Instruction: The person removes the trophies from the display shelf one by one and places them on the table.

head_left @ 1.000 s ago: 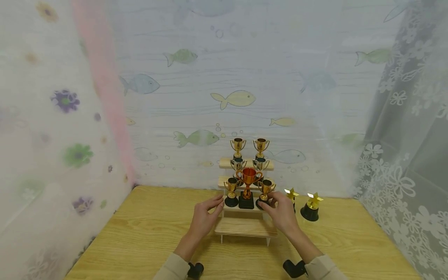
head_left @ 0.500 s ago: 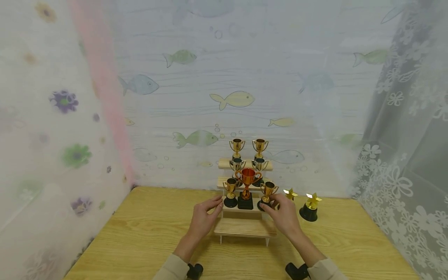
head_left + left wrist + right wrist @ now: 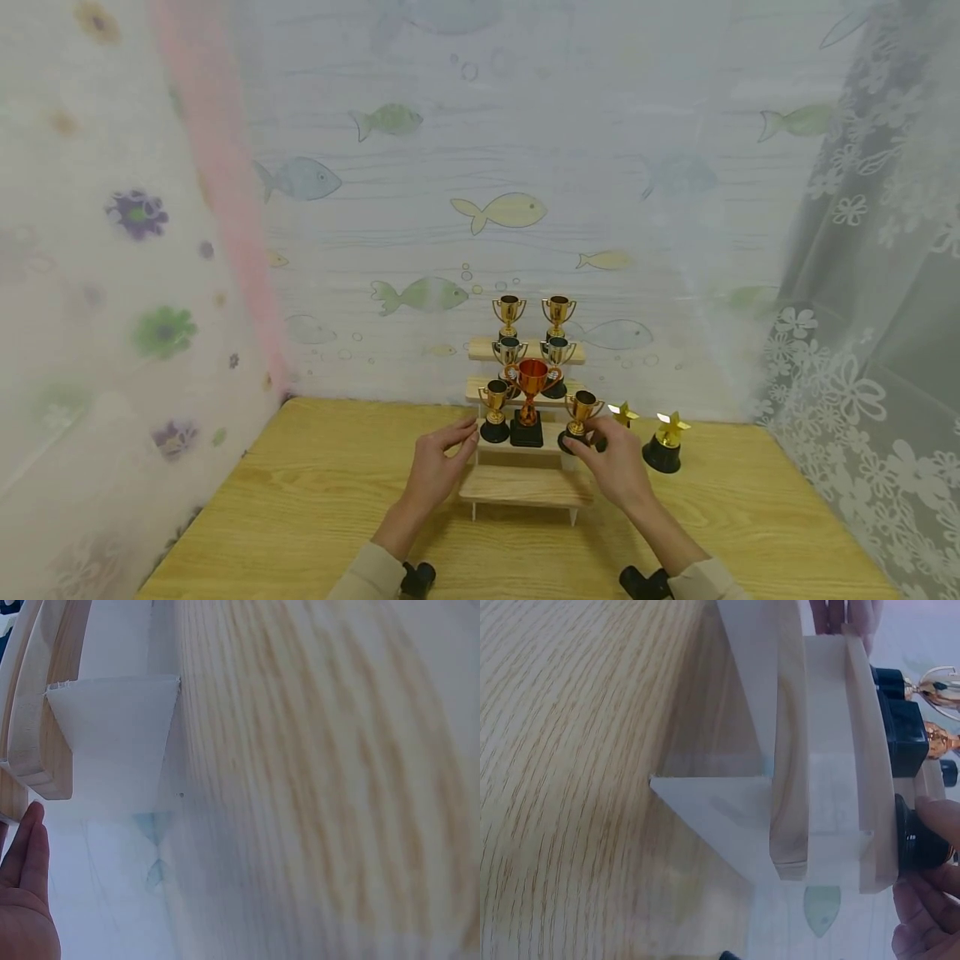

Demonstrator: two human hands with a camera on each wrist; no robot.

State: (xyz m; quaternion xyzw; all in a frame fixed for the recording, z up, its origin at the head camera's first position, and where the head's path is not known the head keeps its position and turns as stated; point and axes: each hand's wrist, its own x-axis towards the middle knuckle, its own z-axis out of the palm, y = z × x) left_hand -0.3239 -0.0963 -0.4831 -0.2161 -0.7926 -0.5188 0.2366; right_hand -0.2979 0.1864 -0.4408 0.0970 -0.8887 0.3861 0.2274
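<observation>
– What's in the head view?
– The right hand (image 3: 617, 468) pinches a gold cup (image 3: 582, 406) by its black base (image 3: 572, 438), at the right end of step 2 (image 3: 501, 448), counting from the bottom, on the stand (image 3: 525, 487). An orange cup (image 3: 532, 380) and a small cup (image 3: 495, 401) share that step.
– And the left hand (image 3: 441, 463)?
– Fingers extended, released, tips at the stand's left end. 2 star trophies (image 3: 663, 454) sit on the table (image 3: 337, 483) right of the stand.
– Left wrist view?
– Those fingers lie straight beside the stand's left end.
– Right wrist view?
– Thumb and fingers grasp the gold cup's base, which touches the stand's step.
</observation>
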